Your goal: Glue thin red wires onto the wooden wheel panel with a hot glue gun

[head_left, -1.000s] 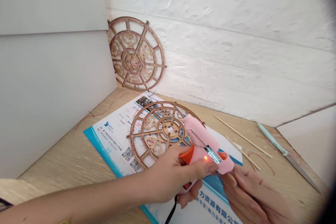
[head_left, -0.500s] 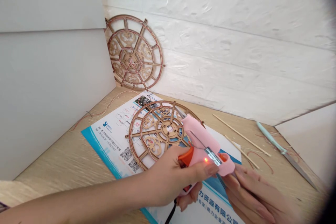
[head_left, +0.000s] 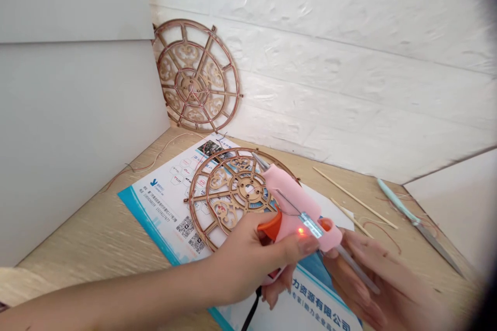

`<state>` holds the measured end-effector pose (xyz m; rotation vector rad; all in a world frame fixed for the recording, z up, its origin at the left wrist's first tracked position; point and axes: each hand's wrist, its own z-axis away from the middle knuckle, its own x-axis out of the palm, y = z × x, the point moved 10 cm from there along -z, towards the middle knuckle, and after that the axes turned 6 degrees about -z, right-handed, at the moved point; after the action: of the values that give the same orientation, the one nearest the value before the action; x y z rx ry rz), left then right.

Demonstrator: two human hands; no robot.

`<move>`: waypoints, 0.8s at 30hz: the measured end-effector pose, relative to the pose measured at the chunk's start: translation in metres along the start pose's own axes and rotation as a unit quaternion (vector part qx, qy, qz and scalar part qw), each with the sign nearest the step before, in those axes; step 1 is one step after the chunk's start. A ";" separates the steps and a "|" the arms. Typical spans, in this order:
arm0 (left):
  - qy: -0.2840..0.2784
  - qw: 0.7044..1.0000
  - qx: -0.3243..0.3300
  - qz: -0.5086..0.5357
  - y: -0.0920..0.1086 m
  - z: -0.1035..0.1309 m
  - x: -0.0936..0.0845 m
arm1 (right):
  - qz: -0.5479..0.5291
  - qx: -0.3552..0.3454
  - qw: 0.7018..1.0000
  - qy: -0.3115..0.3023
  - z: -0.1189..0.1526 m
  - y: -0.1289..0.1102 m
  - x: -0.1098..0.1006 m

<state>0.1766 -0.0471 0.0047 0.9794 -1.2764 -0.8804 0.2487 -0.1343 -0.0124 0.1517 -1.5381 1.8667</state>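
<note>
My left hand (head_left: 248, 258) is wrapped around the grip of a pink glue gun (head_left: 291, 199) with an orange trigger and a lit red light. The metal nozzle points up and left over a brown round openwork wooden wheel (head_left: 212, 201), which lies on a printed sheet. From the gun's rear end sticks out a translucent glue stick (head_left: 359, 270). My right hand (head_left: 382, 289), slightly blurred, is behind the gun, thumb and fingers apart on either side of the stick. Its fingertips are close to the gun's rear; whether they touch it I cannot tell.
A second openwork wheel (head_left: 190, 88) with wires leans against the white wall. Two thin wooden sticks (head_left: 355, 197) lie on the table, one partly hidden. Farther right is a knife (head_left: 417, 222) with a pale blue handle among thin wires. The printed sheet (head_left: 155, 227) lies under the wheel.
The glue gun has shifted slightly left in my left hand. My right thumb and fingers have parted, and more of the glue stick shows behind the gun.
</note>
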 end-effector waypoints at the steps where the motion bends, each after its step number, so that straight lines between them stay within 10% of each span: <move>1: 0.003 1.000 0.007 0.006 0.001 0.000 -0.001 | 0.006 -0.004 1.000 0.000 -0.001 -0.002 -0.001; 21: -0.041 0.996 0.033 0.072 0.005 -0.001 0.003 | 0.000 0.050 0.991 -0.126 -0.013 0.027 0.030; 24: -0.037 0.998 0.009 0.046 -0.001 0.000 0.003 | -0.034 0.004 0.997 -0.064 -0.010 0.030 0.023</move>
<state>0.1774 -0.0506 0.0049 0.9021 -1.3832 -0.8420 0.2179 -0.1165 -0.0285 0.3283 -1.5914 1.8398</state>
